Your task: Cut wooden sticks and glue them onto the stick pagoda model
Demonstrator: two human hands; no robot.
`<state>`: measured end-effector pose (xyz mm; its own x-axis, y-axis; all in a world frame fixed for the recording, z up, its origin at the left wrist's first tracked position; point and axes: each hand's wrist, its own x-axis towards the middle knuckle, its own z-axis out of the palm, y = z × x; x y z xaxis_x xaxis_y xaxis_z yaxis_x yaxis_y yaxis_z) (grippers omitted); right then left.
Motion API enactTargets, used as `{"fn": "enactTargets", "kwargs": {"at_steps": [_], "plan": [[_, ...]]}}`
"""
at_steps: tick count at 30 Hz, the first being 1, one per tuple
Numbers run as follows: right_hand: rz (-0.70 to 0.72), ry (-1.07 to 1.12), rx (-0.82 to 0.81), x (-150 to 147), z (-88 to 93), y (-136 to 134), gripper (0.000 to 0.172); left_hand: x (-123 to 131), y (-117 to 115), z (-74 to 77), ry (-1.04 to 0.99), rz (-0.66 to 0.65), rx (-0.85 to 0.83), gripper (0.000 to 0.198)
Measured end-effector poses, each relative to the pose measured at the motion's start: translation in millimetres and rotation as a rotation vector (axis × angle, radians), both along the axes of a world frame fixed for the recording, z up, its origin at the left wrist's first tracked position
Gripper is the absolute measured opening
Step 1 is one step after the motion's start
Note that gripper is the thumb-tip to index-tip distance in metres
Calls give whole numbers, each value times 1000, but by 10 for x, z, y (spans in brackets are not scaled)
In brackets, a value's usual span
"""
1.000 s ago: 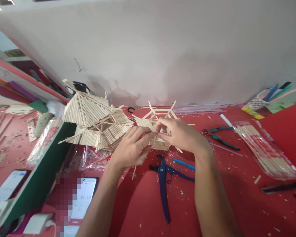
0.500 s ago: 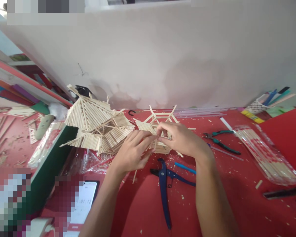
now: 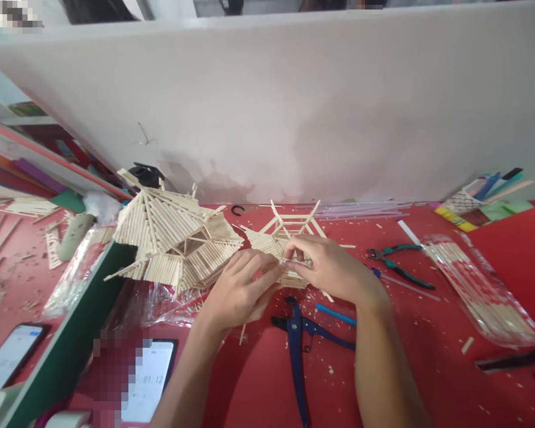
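Note:
My left hand (image 3: 243, 288) and my right hand (image 3: 323, 261) meet over a small wooden-stick frame (image 3: 296, 223), part of it covered with a row of sticks. Fingers of both hands are pinched close together at the frame's near side. Whatever lies between the fingertips is too small and too hidden to name. To the left, a larger roofed model (image 3: 164, 226) built of round wooden sticks stands beside my left hand. Blue-handled cutters (image 3: 296, 351) lie opened on the red table just below my hands, with a short blue stick (image 3: 336, 314) beside them.
Green-handled pliers (image 3: 401, 261) and a plastic pack of sticks (image 3: 481, 291) lie at right. A phone (image 3: 149, 383) showing a timer rests front left, near a green divider (image 3: 71, 333). A pale wall (image 3: 267, 107) rises behind; wood scraps dot the red table.
The view has tilted slightly, so the scene sits lower. Both hands stay pinched at the stick frame, with only slight finger movement.

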<state>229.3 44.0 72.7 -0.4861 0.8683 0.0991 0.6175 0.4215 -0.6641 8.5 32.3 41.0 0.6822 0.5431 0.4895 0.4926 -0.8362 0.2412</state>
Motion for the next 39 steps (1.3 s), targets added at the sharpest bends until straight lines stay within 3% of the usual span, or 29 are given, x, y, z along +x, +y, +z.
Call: {"fn": "enactTargets", "kwargs": {"at_steps": [24,32,39], "plan": [[-2,2,-45,-10,16,6,9,18,-27,35,-77,55,-173,28],[-3,-17,-47,-14,43,-4,6,-12,-7,11,-56,10,-69,35],[-1,3,-29,-18,51,-15,9,5,8,7,-78,7,-19,28]]}}
